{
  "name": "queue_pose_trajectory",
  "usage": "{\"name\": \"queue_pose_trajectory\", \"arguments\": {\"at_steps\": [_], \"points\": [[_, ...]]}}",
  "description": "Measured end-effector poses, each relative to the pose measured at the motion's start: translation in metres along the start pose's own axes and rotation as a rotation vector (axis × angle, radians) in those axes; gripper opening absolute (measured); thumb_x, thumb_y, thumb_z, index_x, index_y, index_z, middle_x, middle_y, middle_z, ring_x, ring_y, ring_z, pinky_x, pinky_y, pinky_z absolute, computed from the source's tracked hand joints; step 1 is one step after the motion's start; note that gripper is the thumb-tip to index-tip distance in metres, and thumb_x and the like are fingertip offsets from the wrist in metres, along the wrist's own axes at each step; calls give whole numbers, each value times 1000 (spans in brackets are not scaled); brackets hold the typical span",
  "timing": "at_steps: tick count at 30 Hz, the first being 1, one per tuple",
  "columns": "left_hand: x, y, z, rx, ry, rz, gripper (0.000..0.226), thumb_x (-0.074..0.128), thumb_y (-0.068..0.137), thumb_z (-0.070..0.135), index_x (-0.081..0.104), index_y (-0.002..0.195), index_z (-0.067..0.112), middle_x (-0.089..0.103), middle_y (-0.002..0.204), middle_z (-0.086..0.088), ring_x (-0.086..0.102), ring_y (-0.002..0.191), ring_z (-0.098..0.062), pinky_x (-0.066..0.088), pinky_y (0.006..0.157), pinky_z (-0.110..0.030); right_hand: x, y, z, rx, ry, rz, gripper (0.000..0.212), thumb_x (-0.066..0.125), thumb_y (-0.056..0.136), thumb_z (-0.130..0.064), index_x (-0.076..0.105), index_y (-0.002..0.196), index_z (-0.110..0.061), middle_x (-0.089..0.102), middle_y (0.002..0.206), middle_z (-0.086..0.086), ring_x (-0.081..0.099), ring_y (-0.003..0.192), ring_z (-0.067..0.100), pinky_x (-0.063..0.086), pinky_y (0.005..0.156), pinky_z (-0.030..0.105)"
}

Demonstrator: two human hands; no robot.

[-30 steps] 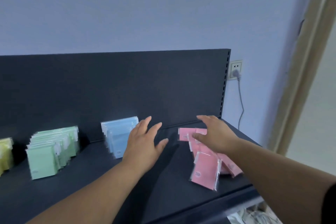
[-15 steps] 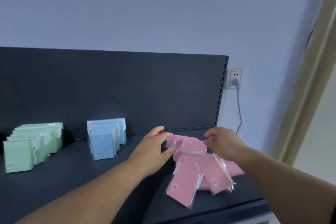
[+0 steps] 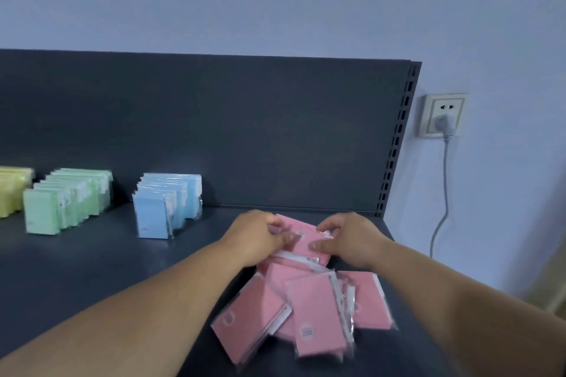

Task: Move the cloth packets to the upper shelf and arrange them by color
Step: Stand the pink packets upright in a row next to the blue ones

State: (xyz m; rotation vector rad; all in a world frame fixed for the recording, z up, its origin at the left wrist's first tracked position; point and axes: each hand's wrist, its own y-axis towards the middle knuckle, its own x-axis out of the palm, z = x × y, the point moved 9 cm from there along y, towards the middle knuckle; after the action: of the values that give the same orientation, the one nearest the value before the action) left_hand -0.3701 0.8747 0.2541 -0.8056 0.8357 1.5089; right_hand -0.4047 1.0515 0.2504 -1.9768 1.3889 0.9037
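Several pink cloth packets lie in a loose fallen heap on the right part of the dark shelf. At the back of the heap, my left hand and my right hand both pinch the same pink packet, one at each side. Further left stand a row of blue packets, a row of green packets and, at the frame's edge, yellow packets, all upright.
The shelf's dark back panel rises behind the packets, with a slotted upright at its right end. A wall socket with a plugged grey cable is on the wall to the right.
Both hands have come together on the rear pink packet; a second ago they were spread open above the shelf. The pink heap has slid and spread toward the front.
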Motion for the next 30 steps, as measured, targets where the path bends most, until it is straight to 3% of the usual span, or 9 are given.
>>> {"name": "queue_pose_trajectory", "arguments": {"at_steps": [3,6,10,13,18,20,23,25,30], "points": [[-11,2,-3,-3,-30,71,53,58,85,58,60,128,26,58,133,6,53,121,-13,39,99,-24,-6,5,-7,-8,339,35,22,75,83,-25,69,104,-22,69,78,-5,63,59,3,47,64,18],[-20,3,-2,20,-245,94,52,60,86,52,54,133,28,58,132,9,53,121,-9,44,102,-35,-21,6,-22,-76,505,136,10,70,87,-22,70,98,-22,72,82,-4,58,51,-3,48,56,14],[-36,-1,-4,23,-432,153,58,62,88,44,41,140,33,57,120,20,54,112,-3,44,91,-23,-37,1,-40,-142,630,255,4,65,91,-19,68,93,-21,72,78,-7,60,56,-3,47,54,10],[-45,-5,-15,6,-534,208,42,64,89,36,52,129,33,62,113,21,59,99,3,41,75,-13,-39,-4,-45,-129,741,296,5,62,93,-18,66,95,-20,73,82,-6,66,67,6,50,62,17],[-45,-8,-29,-33,-808,165,16,66,89,21,65,105,22,72,93,8,66,80,-8,49,67,-21,-21,-10,-47,-54,808,237,7,60,95,-20,65,99,-18,73,90,0,67,73,12,56,70,25],[-49,-8,-38,-59,-869,200,12,66,88,17,64,98,23,72,95,4,67,87,-15,52,70,-28,-13,-10,-43,9,712,194,9,61,94,-23,66,100,-19,73,93,-1,70,75,12,58,72,24],[-56,-8,-53,-107,-937,277,13,67,88,16,61,96,25,69,102,0,66,97,-21,54,87,-41,-12,-9,-30,100,142,158,28,67,88,-35,64,111,-21,67,100,-8,64,86,10,50,74,20],[-58,-7,-59,-126,-956,300,13,66,89,17,59,96,26,68,103,0,65,98,-20,53,90,-44,-3,-9,-21,164,-163,64,50,70,82,-48,61,119,-15,66,113,-3,61,102,17,49,89,28],[-52,-6,-64,-158,-1019,301,13,65,90,17,59,98,24,68,103,0,65,97,-19,54,90,-43,14,-7,-12,245,-308,-44,68,72,75,-60,64,119,-9,68,116,5,63,106,21,51,94,34]]}}
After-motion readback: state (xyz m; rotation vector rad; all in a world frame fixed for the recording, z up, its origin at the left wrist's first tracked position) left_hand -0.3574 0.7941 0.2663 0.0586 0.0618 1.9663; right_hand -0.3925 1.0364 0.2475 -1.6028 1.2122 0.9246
